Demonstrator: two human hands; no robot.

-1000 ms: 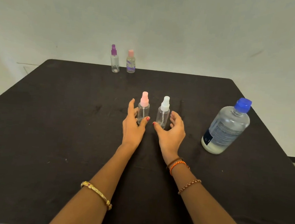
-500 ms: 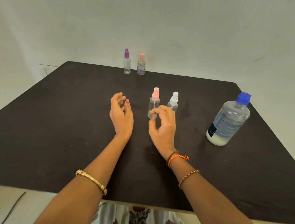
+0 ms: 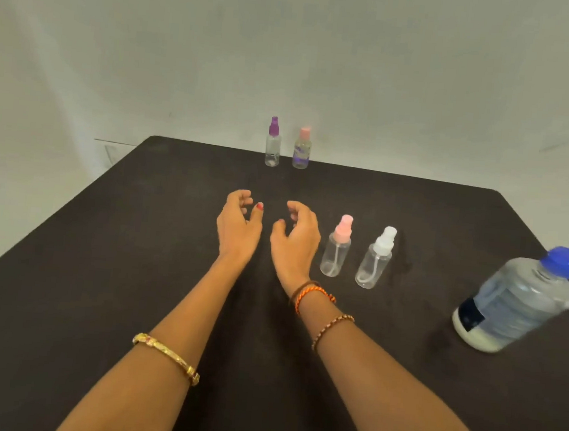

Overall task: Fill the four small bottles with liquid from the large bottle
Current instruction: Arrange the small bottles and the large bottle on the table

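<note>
Bottles beside loosely curled hands

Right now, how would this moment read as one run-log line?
stage: no pouring underway | left hand: empty | right hand: empty | four small bottles: capped, upright | large bottle: capped, untouched

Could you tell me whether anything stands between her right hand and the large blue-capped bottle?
Yes: the clear pink-topped spray bottle and the clear white-topped spray bottle stand upright between the right hand and the large clear blue-capped bottle.
</note>
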